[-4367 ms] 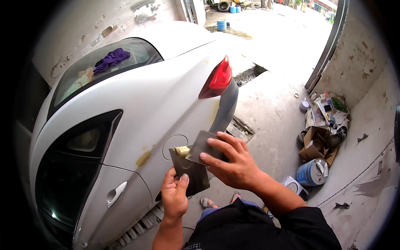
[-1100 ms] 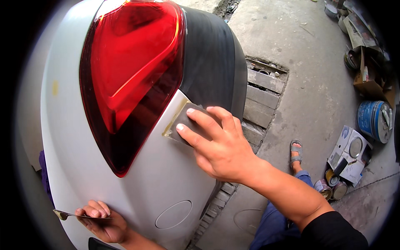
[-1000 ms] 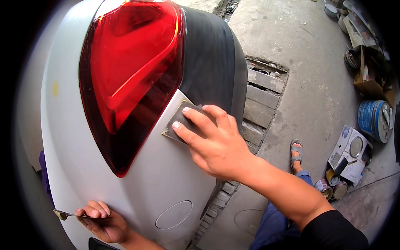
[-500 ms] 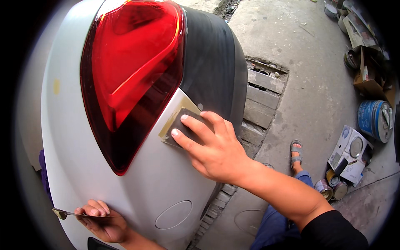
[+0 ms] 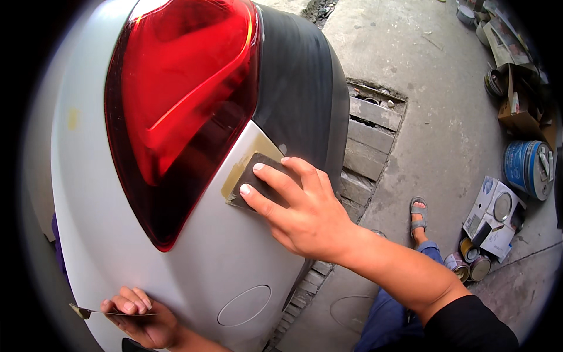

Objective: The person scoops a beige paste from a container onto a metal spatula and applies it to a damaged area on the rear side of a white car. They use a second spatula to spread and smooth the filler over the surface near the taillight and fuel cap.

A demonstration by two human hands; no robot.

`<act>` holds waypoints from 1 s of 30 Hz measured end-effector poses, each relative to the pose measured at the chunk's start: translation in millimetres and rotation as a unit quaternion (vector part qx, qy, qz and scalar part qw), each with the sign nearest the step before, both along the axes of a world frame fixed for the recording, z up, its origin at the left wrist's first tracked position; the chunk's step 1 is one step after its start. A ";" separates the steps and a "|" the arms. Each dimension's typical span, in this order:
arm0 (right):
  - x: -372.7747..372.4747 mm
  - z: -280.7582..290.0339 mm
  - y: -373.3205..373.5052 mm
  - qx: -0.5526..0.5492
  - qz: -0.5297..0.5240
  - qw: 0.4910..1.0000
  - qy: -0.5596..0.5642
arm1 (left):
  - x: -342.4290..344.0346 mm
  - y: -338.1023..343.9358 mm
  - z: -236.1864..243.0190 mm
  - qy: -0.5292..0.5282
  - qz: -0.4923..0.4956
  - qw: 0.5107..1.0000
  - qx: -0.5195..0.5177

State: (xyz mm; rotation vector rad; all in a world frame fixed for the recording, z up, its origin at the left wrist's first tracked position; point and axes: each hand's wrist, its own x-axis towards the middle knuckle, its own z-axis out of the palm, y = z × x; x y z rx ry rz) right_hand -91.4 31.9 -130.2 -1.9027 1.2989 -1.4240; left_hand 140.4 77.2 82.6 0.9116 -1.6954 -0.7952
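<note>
My right hand [image 5: 305,211] presses a dark, flat, rectangular putty spreader [image 5: 271,186] onto the white car body, fingertips on its upper face and the thumb out of sight. Olive-yellow putty [image 5: 237,175] shows on the panel along the spreader's upper left edge, just below the red tail light [image 5: 182,117]. Lower left, beside the white bumper [image 5: 199,264], my left hand [image 5: 143,320] grips a thin scraper [image 5: 108,313] seen almost edge-on. A dab of similar putty [image 5: 79,311] sits at the scraper's far left end.
A black trim panel [image 5: 299,88] borders the white bodywork. Beyond it lies a slatted drain cover [image 5: 369,141] in the concrete floor. To the right stand a blue tin [image 5: 522,167], a white carton [image 5: 494,217], a cardboard box [image 5: 522,111] and several small cans.
The car's tail light and white body have shifted slightly left in view. My left hand has moved a little left and down with its scraper. The right hand with the spreader has hardly moved.
</note>
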 end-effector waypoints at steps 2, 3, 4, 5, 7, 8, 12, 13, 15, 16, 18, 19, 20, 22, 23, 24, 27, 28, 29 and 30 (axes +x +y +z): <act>2.4 -6.4 1.7 -0.009 0.002 1.000 0.001 | 2.8 1.3 -1.7 -0.001 0.007 1.000 -0.012; 3.4 -9.4 2.8 -0.014 0.003 1.000 0.002 | 3.5 1.7 -2.5 -0.002 0.011 1.000 -0.018; 4.2 -11.6 4.3 -0.012 0.000 1.000 0.000 | 3.8 2.2 -3.4 -0.004 0.010 1.000 -0.019; 5.6 -13.0 5.8 -0.011 -0.003 1.000 -0.003 | 3.5 2.5 -3.2 -0.007 0.011 1.000 -0.019; 7.6 -16.4 8.7 -0.010 -0.007 1.000 -0.006 | 3.7 4.2 -4.1 -0.009 0.013 1.000 -0.016; 8.1 -18.0 9.9 -0.013 -0.009 1.000 -0.008 | 3.3 5.2 -4.4 -0.009 0.014 1.000 -0.014; 10.3 -27.0 15.7 -0.018 -0.005 1.000 -0.013 | -6.8 10.3 -9.3 -0.032 0.008 0.999 0.017; 10.8 -29.6 17.4 -0.020 -0.004 1.000 -0.015 | -9.8 13.3 -12.9 -0.034 0.015 0.999 0.019; 12.0 -36.0 21.8 -0.021 -0.001 1.000 -0.017 | -15.6 21.6 -23.2 -0.036 0.029 0.999 0.024; 12.5 -38.8 23.9 -0.020 0.001 1.000 -0.019 | -18.6 27.6 -27.5 -0.043 0.077 0.996 0.025; 14.8 -44.9 28.5 -0.017 0.007 1.000 -0.022 | -30.2 35.2 -39.2 -0.062 0.107 0.992 0.029; 16.1 -48.3 30.6 -0.017 0.009 1.000 -0.023 | -35.4 38.9 -44.8 -0.071 0.122 0.989 0.031; 17.2 -52.6 32.9 -0.015 0.012 1.000 -0.025 | -38.3 41.6 -51.6 -0.086 0.131 0.987 0.032; 19.1 -59.2 36.8 -0.010 0.017 0.999 -0.028 | -43.2 49.7 -63.1 -0.070 0.127 0.988 0.051; 19.1 -62.2 38.8 -0.007 0.021 0.999 -0.030 | -43.7 53.5 -67.9 -0.061 0.125 0.988 0.061; 19.5 -64.9 40.4 -0.004 0.024 0.999 -0.031 | -41.6 57.9 -71.5 -0.064 0.131 0.987 0.068; 21.2 -72.5 42.5 -0.007 0.028 0.999 -0.035 | -43.0 66.5 -79.8 -0.059 0.137 0.985 0.083; 21.1 -74.0 43.8 -0.004 0.031 0.999 -0.033 | -42.5 69.4 -82.2 -0.060 0.144 0.984 0.089; 21.2 -75.3 44.9 -0.001 0.035 0.999 -0.034 | -41.9 72.7 -83.9 -0.062 0.152 0.982 0.094; 21.4 -76.6 46.0 0.002 0.038 0.999 -0.034 | -41.6 75.5 -85.8 -0.065 0.160 0.980 0.100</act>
